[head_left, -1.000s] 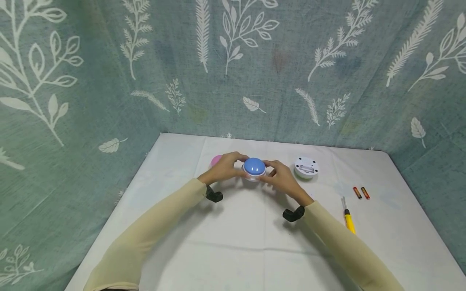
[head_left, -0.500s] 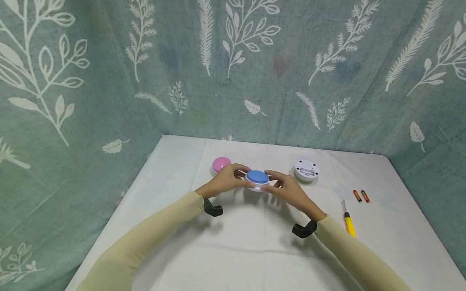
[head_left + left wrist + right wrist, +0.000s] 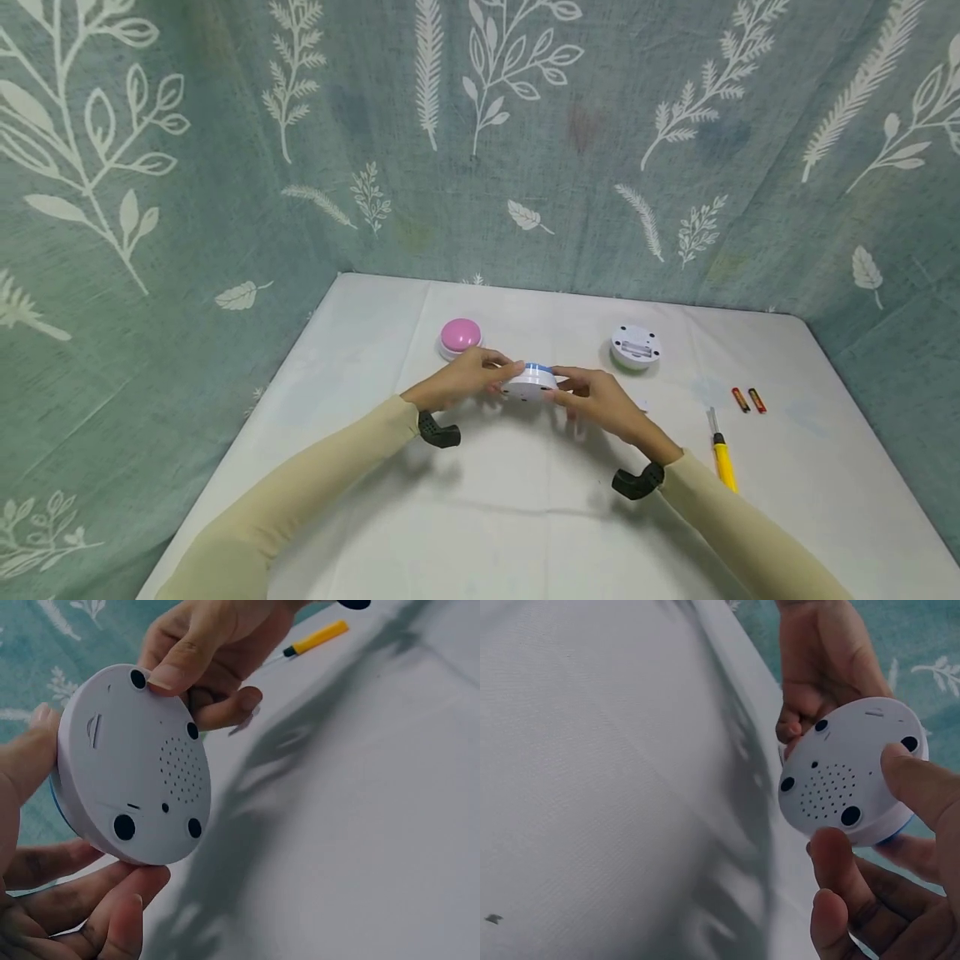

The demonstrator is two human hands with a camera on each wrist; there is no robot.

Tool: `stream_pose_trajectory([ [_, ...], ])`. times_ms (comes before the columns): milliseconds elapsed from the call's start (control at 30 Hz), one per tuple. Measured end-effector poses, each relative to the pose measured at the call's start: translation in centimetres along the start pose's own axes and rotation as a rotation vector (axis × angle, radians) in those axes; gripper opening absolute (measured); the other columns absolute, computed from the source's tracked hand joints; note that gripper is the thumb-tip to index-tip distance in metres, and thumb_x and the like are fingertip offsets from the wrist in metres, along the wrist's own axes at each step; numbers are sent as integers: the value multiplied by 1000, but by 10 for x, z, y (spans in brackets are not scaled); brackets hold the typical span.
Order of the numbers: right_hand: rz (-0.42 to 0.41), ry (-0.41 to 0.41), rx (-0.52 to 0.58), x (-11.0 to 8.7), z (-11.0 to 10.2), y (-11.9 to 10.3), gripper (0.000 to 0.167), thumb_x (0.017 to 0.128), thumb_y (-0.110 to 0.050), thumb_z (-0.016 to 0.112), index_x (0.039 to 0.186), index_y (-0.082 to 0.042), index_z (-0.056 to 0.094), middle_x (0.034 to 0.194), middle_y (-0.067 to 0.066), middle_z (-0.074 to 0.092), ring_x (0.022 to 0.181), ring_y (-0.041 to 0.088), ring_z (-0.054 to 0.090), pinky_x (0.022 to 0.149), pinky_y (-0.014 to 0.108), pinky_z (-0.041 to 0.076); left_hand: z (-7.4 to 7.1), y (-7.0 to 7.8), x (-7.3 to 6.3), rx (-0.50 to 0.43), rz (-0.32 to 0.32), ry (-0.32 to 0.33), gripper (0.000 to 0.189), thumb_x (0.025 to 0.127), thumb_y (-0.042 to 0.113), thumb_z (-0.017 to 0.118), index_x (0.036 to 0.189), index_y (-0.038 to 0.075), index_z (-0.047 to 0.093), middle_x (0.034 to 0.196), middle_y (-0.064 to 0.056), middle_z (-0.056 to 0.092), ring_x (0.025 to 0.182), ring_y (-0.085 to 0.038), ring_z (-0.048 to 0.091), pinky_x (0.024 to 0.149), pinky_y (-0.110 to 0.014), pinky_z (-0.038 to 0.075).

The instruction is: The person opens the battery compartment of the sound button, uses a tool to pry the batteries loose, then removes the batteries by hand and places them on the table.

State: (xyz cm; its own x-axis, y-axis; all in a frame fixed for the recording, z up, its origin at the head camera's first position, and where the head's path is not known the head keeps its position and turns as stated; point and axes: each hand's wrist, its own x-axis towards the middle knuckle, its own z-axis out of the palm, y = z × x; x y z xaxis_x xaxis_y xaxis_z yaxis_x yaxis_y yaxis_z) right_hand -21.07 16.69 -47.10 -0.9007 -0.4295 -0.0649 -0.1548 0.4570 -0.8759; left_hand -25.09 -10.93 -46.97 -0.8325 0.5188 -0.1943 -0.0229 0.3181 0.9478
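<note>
Both hands hold a round white push button with a blue top above the white table. It is tilted so its underside faces me; the left wrist view shows that white base with dark round feet, a patch of small holes and a closed cover. My left hand grips one side of it, thumb on the rim. On the opposite side my right hand pinches it, its thumb on the base in the right wrist view. The blue top is mostly turned away.
Behind my left hand stands a pink-topped button. An upturned white button with its battery compartment uncovered lies at the back right. Farther right are two batteries and a yellow-handled screwdriver. A small white piece lies beside my right hand.
The blue button has come toward me and been tipped over, from blue top showing to underside facing me. Both hands keep hold of it. The pink button has come into full view.
</note>
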Motion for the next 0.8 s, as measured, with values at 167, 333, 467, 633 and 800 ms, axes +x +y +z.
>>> stream_pose_trajectory([
  [167,42,-32,31,-3,-1,3,66,98,-47,68,149,-9,54,93,14,74,69,26,67,74,39,51,1,-1,-3,-37,-6,-10,52,101,42,65,131,0,66,118,-11,71,94,-24,72,89,-37,56],
  [333,64,-41,67,-6,-2,7,63,101,-47,63,148,-6,54,83,18,72,68,26,66,70,39,53,0,-2,-8,-118,22,-101,43,105,24,62,140,-1,58,122,-16,70,97,-28,73,90,-43,57],
  [467,90,-39,83,-7,-1,8,61,101,-48,62,146,-7,57,80,19,70,66,25,64,66,39,52,0,-4,-11,-166,28,-227,47,105,20,61,149,7,52,125,-17,68,101,-32,72,92,-47,56],
  [633,71,-28,79,-7,0,4,49,102,-43,65,137,-9,66,80,20,69,62,23,62,64,38,51,2,-7,-12,-210,32,-366,57,102,16,67,155,17,47,133,-19,60,108,-37,70,95,-50,54],
  [800,50,-6,89,-5,4,0,43,98,-43,71,128,-12,71,78,17,67,59,20,55,61,35,47,6,-12,-12,-238,40,-440,68,96,10,74,156,22,45,138,-20,54,115,-37,66,95,-49,54],
])
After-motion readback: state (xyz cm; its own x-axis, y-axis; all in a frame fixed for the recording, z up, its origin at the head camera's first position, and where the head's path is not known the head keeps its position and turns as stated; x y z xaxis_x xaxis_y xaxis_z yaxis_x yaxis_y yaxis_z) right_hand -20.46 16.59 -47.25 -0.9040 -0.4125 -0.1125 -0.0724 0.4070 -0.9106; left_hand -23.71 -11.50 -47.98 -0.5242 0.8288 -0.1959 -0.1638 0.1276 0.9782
